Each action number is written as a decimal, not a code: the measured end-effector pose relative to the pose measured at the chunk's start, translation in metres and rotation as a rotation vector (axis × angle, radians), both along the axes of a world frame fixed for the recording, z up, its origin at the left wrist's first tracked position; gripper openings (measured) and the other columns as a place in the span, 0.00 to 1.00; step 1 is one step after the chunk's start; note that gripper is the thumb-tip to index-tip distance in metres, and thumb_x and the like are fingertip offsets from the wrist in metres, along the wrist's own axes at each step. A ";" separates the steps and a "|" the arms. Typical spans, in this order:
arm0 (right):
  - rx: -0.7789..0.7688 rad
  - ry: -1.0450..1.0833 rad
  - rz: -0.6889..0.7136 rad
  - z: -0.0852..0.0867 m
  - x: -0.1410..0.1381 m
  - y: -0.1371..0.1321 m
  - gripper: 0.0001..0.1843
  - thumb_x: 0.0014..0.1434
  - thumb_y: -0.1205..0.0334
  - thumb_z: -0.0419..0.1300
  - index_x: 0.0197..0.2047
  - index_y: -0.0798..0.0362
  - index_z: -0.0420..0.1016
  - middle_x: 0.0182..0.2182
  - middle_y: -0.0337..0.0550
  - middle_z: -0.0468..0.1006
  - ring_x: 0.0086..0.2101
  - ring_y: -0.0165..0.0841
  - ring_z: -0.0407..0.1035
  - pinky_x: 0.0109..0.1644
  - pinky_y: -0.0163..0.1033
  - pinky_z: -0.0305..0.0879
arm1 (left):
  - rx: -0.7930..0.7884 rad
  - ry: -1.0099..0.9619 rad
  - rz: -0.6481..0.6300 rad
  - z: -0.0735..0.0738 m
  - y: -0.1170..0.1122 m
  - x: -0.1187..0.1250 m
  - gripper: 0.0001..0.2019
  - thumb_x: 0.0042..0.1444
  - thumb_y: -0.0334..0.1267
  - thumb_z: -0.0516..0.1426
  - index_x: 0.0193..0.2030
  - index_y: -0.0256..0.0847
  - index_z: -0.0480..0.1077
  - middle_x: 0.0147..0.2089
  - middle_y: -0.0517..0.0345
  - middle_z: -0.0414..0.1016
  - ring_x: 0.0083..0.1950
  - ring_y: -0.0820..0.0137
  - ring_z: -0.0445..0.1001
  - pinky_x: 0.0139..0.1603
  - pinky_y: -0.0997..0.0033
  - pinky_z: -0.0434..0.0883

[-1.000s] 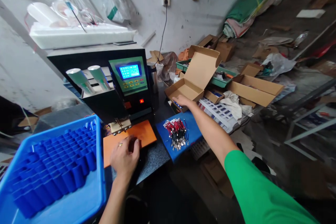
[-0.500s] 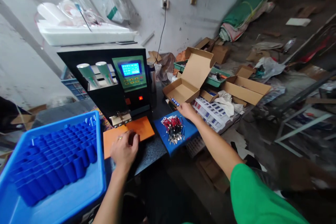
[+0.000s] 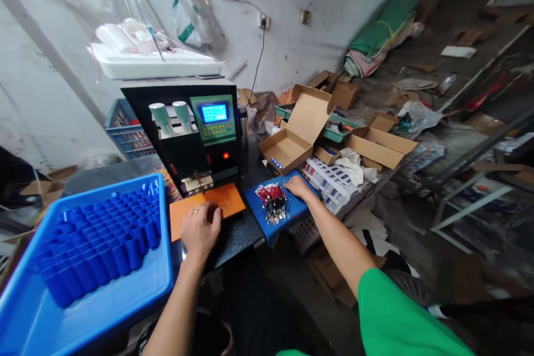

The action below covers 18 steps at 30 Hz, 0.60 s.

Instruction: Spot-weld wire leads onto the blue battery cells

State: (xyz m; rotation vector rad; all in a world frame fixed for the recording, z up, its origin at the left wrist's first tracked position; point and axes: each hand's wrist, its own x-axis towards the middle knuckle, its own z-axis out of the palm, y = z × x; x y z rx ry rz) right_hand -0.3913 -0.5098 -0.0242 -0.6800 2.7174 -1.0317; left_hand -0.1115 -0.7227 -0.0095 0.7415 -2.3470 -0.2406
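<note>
My left hand [image 3: 201, 229] rests on the orange board [image 3: 231, 200] in front of a black machine [image 3: 175, 150] with a lit screen. Its fingers are curled just below the machine's metal electrodes [image 3: 199, 181]; whatever they hold is hidden. Over the blue mat [image 3: 267, 231], my right hand [image 3: 297, 186] has its fingers drawn together beside a pile of red and black wire leads [image 3: 273, 203]. Anything between those fingertips is too small to make out. A row of small blue cylinders [image 3: 276, 163] lies at the near edge of the open cardboard box [image 3: 287, 147].
On the left stands a blue tub [image 3: 167, 267] with many blue cylinders [image 3: 100, 239] in rows. A white plastic basket [image 3: 327, 181] and more cartons [image 3: 375, 147] lie right of the mat. A white foam tray [image 3: 154, 68] sits on the machine.
My right hand has moved from the blue cylinders by the box down towards me, to the wire leads. The cylinders stay by the box. My left hand remains on the orange board.
</note>
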 end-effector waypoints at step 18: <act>-0.952 0.090 0.112 0.047 0.114 -0.021 0.17 0.62 0.45 0.58 0.34 0.51 0.68 0.23 0.35 0.68 0.24 0.29 0.62 0.30 0.34 0.61 | 0.632 0.422 -0.316 0.021 0.046 0.022 0.19 0.55 0.54 0.60 0.43 0.40 0.77 0.44 0.50 0.82 0.46 0.62 0.79 0.51 0.60 0.74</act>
